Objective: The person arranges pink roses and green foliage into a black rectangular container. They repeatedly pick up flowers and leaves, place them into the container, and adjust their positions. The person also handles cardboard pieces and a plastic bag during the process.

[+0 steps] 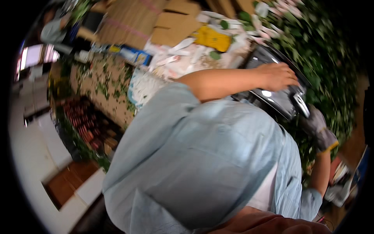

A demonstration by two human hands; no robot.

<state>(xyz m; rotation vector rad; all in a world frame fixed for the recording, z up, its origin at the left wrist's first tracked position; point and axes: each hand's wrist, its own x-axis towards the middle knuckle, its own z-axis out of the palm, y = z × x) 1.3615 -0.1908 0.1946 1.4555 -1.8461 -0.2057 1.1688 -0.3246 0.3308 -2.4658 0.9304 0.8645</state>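
Note:
My bare left hand point(277, 76) lies across a glossy dark casing point(263, 57), its fingers bent over the upper surface. A shiny silver part point(301, 104) sits at the casing's lower right end. Close against that part is my right hand point(317, 125), in a grey work glove with a yellow cuff. Its fingers are mostly hidden, and blur keeps me from telling whether either hand grips anything. A thick mass of leafy green stems point(324, 67) spreads behind and to the right of the casing.
Pale pink wrapped flower heads point(280, 11) lie at the top. Left of them are a yellow cloth-like item point(212, 38), white scraps point(187, 58) and cardboard sheets point(172, 26). Leaves litter the floor point(99, 79) beside rows of red bundles point(83, 122). Another person's sleeve point(54, 31) shows at upper left.

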